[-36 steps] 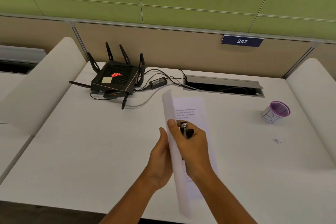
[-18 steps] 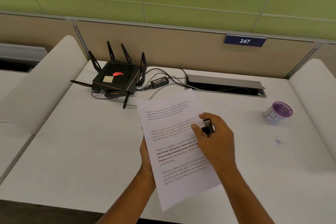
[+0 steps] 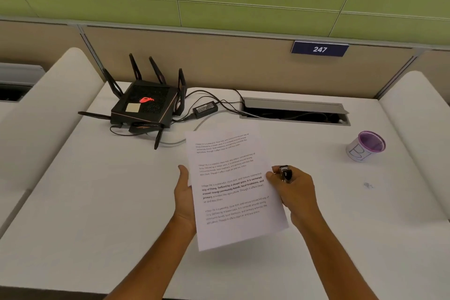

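Observation:
A white printed sheet of paper with several paragraphs of text faces up above the white desk. My left hand holds its left edge, fingers hidden under the sheet. My right hand is at the sheet's right edge, thumb on the paper, and it also grips a small black and silver object, perhaps a stapler or a marker.
A black router with antennas, a power adapter and cables sit at the back left. An open cable tray lies at the back centre. A purple-rimmed paper cup stands right. White dividers flank the desk.
The sheet turned from edge-on to flat with its text facing me. My right hand moved from the middle of the paper out to its right edge.

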Action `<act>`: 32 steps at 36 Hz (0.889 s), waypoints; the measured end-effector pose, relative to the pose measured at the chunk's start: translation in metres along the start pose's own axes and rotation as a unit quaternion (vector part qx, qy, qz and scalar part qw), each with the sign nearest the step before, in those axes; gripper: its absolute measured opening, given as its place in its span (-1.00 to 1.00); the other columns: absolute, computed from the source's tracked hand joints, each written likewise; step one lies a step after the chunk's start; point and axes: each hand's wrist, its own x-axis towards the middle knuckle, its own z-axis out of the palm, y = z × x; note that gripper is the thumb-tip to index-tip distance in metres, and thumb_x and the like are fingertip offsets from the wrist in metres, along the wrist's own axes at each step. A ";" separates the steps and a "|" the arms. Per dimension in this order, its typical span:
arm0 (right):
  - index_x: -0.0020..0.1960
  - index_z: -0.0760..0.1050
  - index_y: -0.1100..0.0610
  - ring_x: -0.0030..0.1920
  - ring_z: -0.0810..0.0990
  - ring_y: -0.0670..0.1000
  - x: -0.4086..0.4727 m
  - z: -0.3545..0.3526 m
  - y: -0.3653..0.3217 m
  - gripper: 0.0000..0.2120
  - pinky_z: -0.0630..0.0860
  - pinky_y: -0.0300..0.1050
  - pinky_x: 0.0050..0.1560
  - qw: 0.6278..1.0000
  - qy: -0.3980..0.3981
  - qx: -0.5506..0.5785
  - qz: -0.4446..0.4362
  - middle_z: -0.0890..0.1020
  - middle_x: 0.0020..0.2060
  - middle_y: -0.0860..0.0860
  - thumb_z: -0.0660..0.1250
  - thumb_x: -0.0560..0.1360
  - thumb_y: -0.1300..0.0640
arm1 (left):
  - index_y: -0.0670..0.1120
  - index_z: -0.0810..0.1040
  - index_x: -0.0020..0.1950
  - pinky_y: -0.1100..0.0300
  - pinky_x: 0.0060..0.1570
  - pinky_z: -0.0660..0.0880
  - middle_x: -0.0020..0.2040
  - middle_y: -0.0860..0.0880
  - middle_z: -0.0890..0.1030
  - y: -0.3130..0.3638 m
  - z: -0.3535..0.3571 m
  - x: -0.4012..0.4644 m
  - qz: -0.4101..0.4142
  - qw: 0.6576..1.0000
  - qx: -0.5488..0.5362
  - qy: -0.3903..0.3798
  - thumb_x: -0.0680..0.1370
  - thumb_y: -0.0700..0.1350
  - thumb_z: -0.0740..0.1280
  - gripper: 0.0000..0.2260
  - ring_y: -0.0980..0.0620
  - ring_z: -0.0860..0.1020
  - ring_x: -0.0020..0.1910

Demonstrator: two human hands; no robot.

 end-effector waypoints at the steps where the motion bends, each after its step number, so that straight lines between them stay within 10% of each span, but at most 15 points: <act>1: -0.02 0.69 -0.02 -0.12 0.73 -0.01 0.004 0.002 0.004 -0.92 0.61 -0.13 -0.18 1.000 0.008 0.004 0.002 0.76 -0.13 -0.08 0.54 0.52 0.12 | -0.01 0.44 0.66 -0.39 0.64 0.21 0.65 -0.21 0.42 0.004 -0.003 0.001 -0.019 1.000 0.006 0.006 0.58 0.55 0.14 -0.15 -0.34 0.45 0.56; 6: 0.03 0.67 0.00 -0.05 0.72 0.02 0.031 0.013 0.023 -0.91 0.67 -0.05 -0.04 0.999 0.030 0.006 0.013 0.74 -0.07 -0.05 0.52 0.54 0.12 | -0.05 0.53 0.59 -0.17 0.21 0.67 0.47 -0.21 0.63 0.021 -0.021 0.018 0.005 0.985 0.124 0.119 0.73 0.08 0.31 -0.55 -0.25 0.68 0.36; 10: 0.05 0.67 0.03 -0.02 0.71 0.06 0.061 0.022 0.036 -0.92 0.68 0.02 0.07 0.999 0.038 0.005 0.015 0.74 -0.04 -0.02 0.50 0.56 0.13 | 0.00 0.57 0.47 -0.04 0.04 0.73 0.25 -0.05 0.78 0.030 -0.030 0.044 0.062 0.904 0.333 0.260 0.65 -0.31 0.42 -0.59 -0.12 0.76 0.19; 20: -0.06 0.63 0.00 -0.03 0.70 0.13 0.134 0.048 0.057 -0.94 0.65 0.06 -0.01 0.997 0.043 -0.002 0.065 0.73 -0.07 0.03 0.48 0.57 0.13 | -0.03 0.57 0.39 0.07 -0.07 0.70 0.22 -0.04 0.71 0.061 -0.036 0.117 0.123 0.785 0.513 0.325 0.60 -0.25 0.52 -0.61 -0.04 0.72 0.09; 32: -0.12 0.60 0.19 -0.11 0.67 0.12 0.188 0.072 0.073 -0.89 0.66 0.06 0.01 0.992 0.046 -0.063 0.096 0.70 -0.17 0.04 0.47 0.54 0.19 | -0.05 0.56 0.34 0.14 -0.05 0.67 0.13 0.01 0.68 0.078 -0.064 0.168 0.133 0.720 0.608 0.308 0.61 -0.25 0.51 -0.66 -0.08 0.71 0.07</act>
